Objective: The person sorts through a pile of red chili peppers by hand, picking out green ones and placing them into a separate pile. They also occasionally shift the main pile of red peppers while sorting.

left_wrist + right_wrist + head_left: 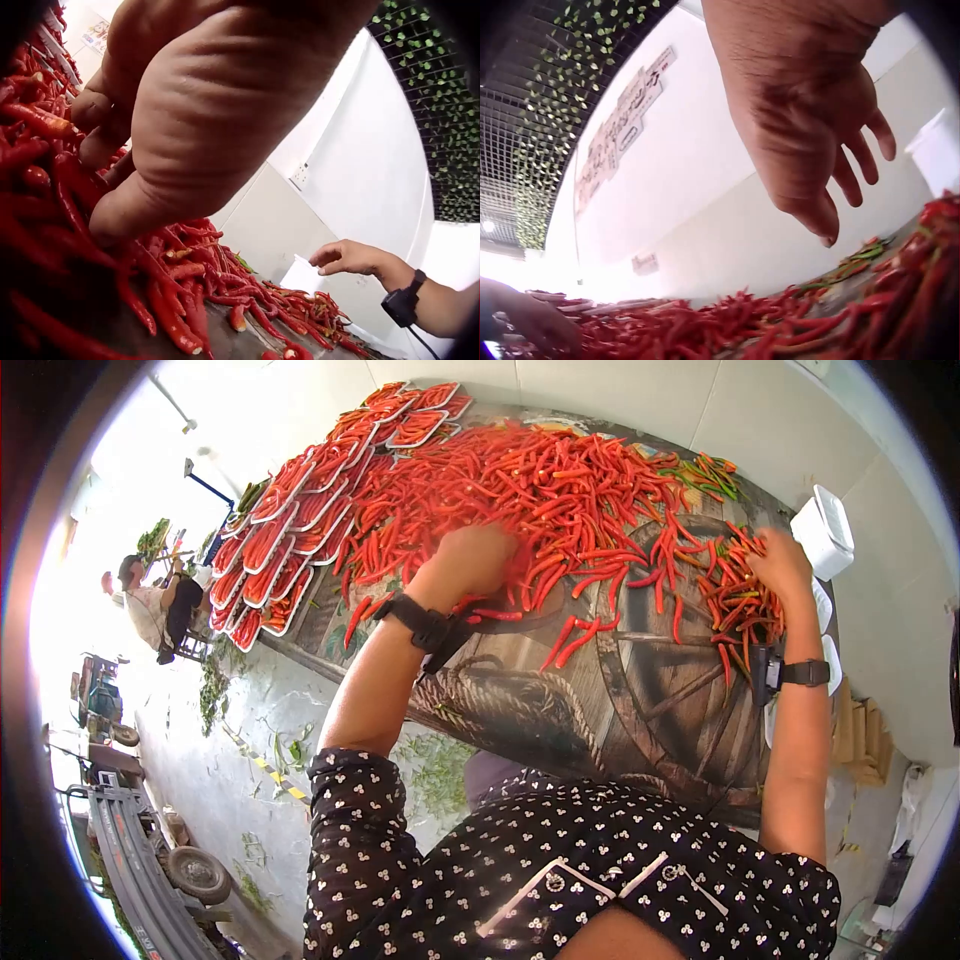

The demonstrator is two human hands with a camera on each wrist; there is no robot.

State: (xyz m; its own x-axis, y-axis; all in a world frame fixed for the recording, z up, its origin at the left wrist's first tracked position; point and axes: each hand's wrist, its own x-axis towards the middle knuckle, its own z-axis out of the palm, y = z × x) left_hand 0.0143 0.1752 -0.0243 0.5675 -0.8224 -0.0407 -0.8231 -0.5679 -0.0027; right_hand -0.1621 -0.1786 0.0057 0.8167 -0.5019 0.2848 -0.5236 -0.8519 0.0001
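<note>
A large heap of red chili peppers (pixel 560 480) covers the wooden-patterned table. My left hand (pixel 478 560) is down at the heap's near edge. Seen from the left wrist, the thumb and curled fingers of that hand (pixel 187 112) close around red chilies (pixel 75 180) in the heap. At the right, my right hand (pixel 782 565) hovers over a smaller pile of darker red and greenish chilies (pixel 740 600). Its fingers (pixel 861 161) hang loosely apart with nothing between them, above the pile in the right wrist view.
White trays filled with red chilies (pixel 270 545) stand in overlapping rows at the left of the table. A white container (pixel 825 530) is at the right edge, near some green chilies (pixel 710 478). A wall borders the far side. Another person (pixel 165 600) sits off to the left.
</note>
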